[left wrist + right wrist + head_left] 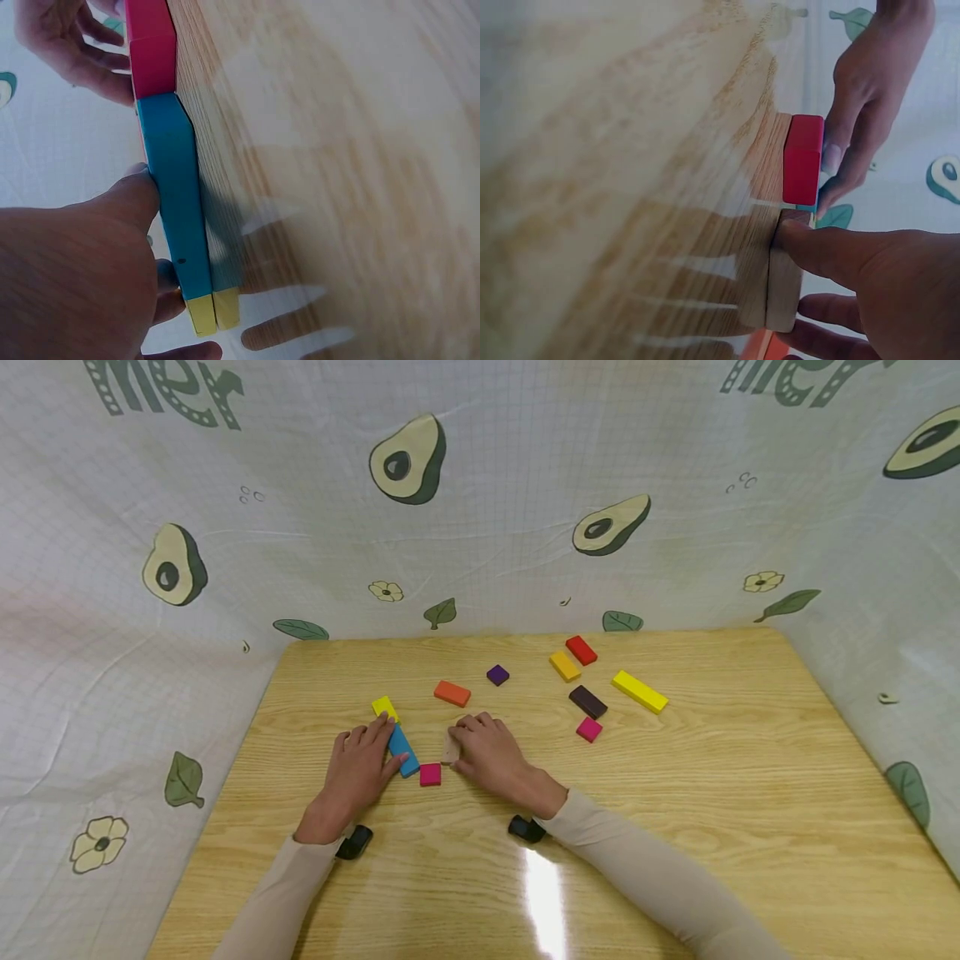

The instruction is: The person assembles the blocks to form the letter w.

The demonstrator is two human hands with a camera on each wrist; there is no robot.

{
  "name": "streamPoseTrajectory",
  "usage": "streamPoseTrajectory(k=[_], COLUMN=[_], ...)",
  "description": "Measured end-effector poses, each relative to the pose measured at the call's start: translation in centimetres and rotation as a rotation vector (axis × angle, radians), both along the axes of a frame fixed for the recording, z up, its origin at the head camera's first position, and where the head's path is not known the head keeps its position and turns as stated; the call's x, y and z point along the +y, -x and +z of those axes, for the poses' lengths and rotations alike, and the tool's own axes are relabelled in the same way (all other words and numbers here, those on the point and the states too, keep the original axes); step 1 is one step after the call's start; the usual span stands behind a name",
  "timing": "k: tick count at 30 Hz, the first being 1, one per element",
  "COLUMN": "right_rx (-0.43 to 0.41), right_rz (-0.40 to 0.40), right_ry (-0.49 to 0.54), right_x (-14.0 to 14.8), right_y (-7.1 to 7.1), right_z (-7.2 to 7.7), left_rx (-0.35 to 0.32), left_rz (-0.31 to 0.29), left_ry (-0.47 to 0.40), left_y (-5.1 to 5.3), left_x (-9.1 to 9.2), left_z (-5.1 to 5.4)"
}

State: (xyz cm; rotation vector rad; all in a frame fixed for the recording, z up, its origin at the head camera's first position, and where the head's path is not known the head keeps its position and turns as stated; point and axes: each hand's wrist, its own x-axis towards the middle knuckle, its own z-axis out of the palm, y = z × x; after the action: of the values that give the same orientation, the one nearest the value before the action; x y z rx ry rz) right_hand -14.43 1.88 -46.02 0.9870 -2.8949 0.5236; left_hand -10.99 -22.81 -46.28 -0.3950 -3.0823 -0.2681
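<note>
On the wooden table, my left hand (356, 770) (90, 262) holds a blue block (402, 750) (176, 202), its thumb at the near end and fingers by the far end. A small yellow block (384, 707) touches that far end, by the fingertips. Beside the blue block's near end lies a pink square block (430, 775) (154, 60) (803, 161). My right hand (491, 760) (900, 285) pinches a plain wooden block (450, 750) (784, 285) just right of the pink square; its fingers partly cover it in the head view.
Beyond the hands lie an orange block (452, 693) and a purple one (498, 675). Farther right are a red block (581, 650), an amber block (565, 666), a dark block (588, 702), a second pink square (589, 729) and a long yellow block (639, 692). A printed cloth surrounds the table.
</note>
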Motion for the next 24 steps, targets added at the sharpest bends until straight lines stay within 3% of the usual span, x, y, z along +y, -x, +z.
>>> streamPoseTrajectory(k=[10, 16, 24], right_rx=[-0.029, -0.057, -0.076], right_rz=[-0.019, -0.066, -0.108], right_ry=[-0.010, 0.010, 0.038], right_x=[0.0, 0.4, 1.0], right_y=[0.2, 1.4, 3.4], right_z=[0.7, 1.5, 1.4], left_rx=[0.002, 0.000, -0.010], left_rz=[-0.002, -0.006, -0.001], left_ry=[-0.009, -0.007, -0.005], left_y=[0.0, 0.0, 0.1], left_x=[0.0, 0.0, -0.1], left_z=[0.0, 0.1, -0.2])
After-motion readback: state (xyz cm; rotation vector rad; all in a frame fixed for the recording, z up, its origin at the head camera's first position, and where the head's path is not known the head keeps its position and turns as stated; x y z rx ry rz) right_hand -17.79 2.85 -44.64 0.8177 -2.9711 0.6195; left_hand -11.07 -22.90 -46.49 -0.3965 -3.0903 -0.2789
